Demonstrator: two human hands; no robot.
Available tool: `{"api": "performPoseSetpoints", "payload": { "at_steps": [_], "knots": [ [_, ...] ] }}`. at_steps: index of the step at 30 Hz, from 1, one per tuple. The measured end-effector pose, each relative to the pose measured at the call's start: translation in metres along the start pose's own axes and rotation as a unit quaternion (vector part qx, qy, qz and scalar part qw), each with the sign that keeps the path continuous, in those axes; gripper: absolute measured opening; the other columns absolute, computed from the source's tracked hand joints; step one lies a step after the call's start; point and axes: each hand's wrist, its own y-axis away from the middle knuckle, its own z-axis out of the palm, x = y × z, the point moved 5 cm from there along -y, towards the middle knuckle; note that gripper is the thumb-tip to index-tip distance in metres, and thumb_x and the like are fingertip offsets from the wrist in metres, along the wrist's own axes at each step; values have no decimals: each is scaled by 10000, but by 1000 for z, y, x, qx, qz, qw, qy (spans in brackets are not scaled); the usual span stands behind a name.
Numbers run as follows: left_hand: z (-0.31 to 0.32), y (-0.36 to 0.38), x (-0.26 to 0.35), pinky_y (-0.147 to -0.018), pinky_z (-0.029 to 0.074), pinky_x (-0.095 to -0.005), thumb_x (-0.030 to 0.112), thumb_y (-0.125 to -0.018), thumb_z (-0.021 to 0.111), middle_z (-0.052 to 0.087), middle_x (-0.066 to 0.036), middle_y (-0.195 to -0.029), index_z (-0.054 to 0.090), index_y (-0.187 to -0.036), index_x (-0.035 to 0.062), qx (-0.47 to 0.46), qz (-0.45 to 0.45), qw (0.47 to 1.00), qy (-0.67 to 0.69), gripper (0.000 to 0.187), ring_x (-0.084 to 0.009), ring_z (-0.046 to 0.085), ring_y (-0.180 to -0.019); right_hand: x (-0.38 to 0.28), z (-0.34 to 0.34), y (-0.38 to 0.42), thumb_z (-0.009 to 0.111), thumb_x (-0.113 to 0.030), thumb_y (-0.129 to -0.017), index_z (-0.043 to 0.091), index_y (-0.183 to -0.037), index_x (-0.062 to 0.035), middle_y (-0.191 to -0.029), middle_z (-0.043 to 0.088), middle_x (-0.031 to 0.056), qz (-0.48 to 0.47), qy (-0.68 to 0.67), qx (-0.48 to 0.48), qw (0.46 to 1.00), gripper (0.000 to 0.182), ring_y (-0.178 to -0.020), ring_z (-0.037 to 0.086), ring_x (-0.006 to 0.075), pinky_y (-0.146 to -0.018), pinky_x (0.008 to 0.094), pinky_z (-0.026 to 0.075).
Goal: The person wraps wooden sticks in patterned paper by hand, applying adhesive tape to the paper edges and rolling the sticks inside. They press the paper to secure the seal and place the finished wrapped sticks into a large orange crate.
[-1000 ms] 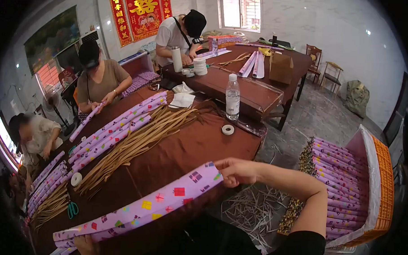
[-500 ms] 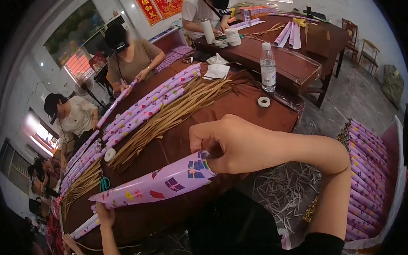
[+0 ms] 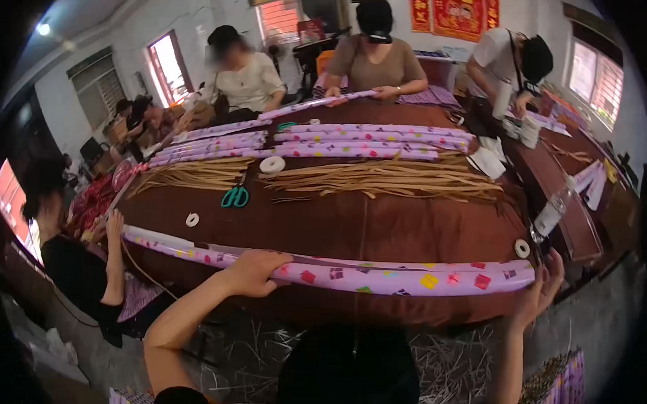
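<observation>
A long roll of purple wrapping paper, printed with coloured gift shapes, lies along the near side of the brown table. My left hand is closed over it left of the middle, fingers curled round the paper. At the roll's right end, my right hand has its fingers stretched upward and touches the end from outside. Left of my left hand, a white and purple paper edge continues towards a co-worker's hand.
Brown paper strips, more purple rolls, teal scissors and a tape roll lie beyond. A plastic bottle and a tape roll are at the right. Co-workers sit across; paper shreds cover the floor.
The view has swung left. The roll, earlier a slanting cone with my right fist at its wide end, now lies lengthwise along the table. My right hand has opened; my left hand grips nearer the middle.
</observation>
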Motion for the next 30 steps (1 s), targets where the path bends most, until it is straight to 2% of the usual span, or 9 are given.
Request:
{"api": "performPoseSetpoints", "payload": {
  "at_steps": [2, 3, 6, 8, 10, 12, 18, 30],
  "knots": [
    [-4, -6, 7, -818, 512, -441, 171, -736, 684, 650, -163, -1050, 566, -1193, 33, -12, -21, 1000, 3, 491, -367, 625, -953, -28, -15, -7, 515, -90, -966, 503, -1297, -6, -1294, 519, 118, -50, 43, 81, 995, 342, -1187, 494, 190, -997, 325, 387],
    [-1, -11, 12, -801, 518, -438, 181, -741, 682, 653, -151, -1027, 560, -1203, 40, -34, -22, 999, 9, 498, -355, 631, -944, -43, -20, -7, 515, -90, -966, 503, -1297, -6, -1294, 519, 118, -51, 37, 75, 995, 342, -1187, 494, 190, -997, 325, 387],
    [19, -26, 16, -776, 522, -433, 189, -744, 683, 653, -133, -988, 555, -1207, 60, -32, -14, 999, -36, 498, -334, 644, -913, -128, -6, 25, 560, -155, -932, 552, -1216, -53, -1229, 522, 94, -218, -124, -136, 958, 303, -1175, 475, 224, -1005, 367, 370],
    [38, -38, 27, -761, 524, -433, 187, -744, 680, 653, -133, -982, 558, -1203, 67, -23, 0, 999, -45, 490, -330, 647, -901, -176, 13, 39, 566, -156, -926, 557, -1211, -52, -1225, 527, 95, -261, -237, -233, 907, 304, -1165, 481, 225, -997, 368, 376],
    [56, -51, 37, -747, 526, -433, 184, -744, 678, 654, -132, -976, 560, -1199, 74, -7, 16, 999, -52, 482, -326, 651, -890, -200, 23, 42, 572, -158, -920, 562, -1206, -52, -1220, 531, 95, -263, -306, -262, 877, 306, -1155, 487, 226, -990, 369, 382],
    [66, -57, 46, -720, 527, -439, 191, -749, 672, 652, -137, -945, 559, -1204, 77, 54, 56, 997, -10, 483, -331, 652, -862, -209, 28, 43, 578, -160, -914, 566, -1201, -51, -1216, 536, 96, -260, -338, -272, 863, 307, -1144, 493, 227, -982, 370, 387],
    [79, -62, 57, -683, 528, -439, 181, -720, 663, 641, -133, -905, 567, -1222, 76, 35, 11, 999, -1, 522, -331, 647, -764, -215, 44, 48, 597, -166, -897, 581, -1186, -50, -1202, 549, 98, -251, -365, -289, 849, 312, -1113, 511, 231, -958, 374, 404],
    [90, -43, 43, -666, 525, -429, 177, -721, 672, 629, -126, -843, 557, -1211, 80, 36, -5, 999, -29, 513, -320, 651, -756, -212, 73, 56, 633, -178, -863, 609, -1155, -47, -1175, 575, 102, -237, -387, -327, 829, 321, -1052, 547, 238, -912, 380, 437]
  ]
}}
